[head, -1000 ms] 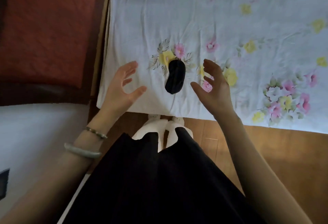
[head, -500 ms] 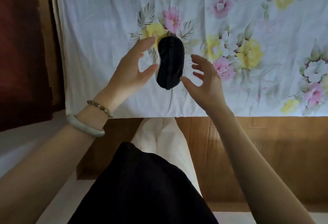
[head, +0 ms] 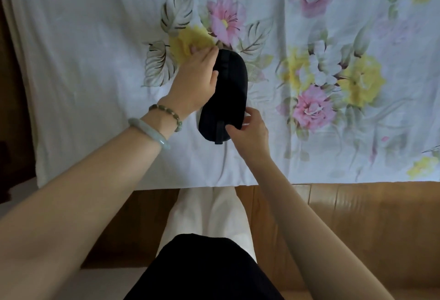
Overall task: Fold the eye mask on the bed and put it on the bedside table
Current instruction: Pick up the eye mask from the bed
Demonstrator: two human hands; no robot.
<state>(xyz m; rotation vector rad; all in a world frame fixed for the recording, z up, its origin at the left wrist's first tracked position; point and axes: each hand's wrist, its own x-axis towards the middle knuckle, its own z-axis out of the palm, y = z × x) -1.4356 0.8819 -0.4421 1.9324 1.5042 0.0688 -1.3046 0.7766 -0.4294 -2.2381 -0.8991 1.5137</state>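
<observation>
Bare-armed person wears a pale green bangle [head: 149, 132], a beaded bracelet [head: 166, 115], black skirt [head: 204, 268] and white trousers [head: 209, 211].

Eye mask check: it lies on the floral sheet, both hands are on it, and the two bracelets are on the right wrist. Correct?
Not quite. The head view shows the bracelets on the left wrist; the right wrist is bare. The rest holds: the eye mask lies on the floral sheet, with the left hand and right hand on it.

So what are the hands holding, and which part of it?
Both hold the black eye mask on the bed sheet. The left hand takes its far left edge; the right hand pinches the near end beside the strap.
</observation>
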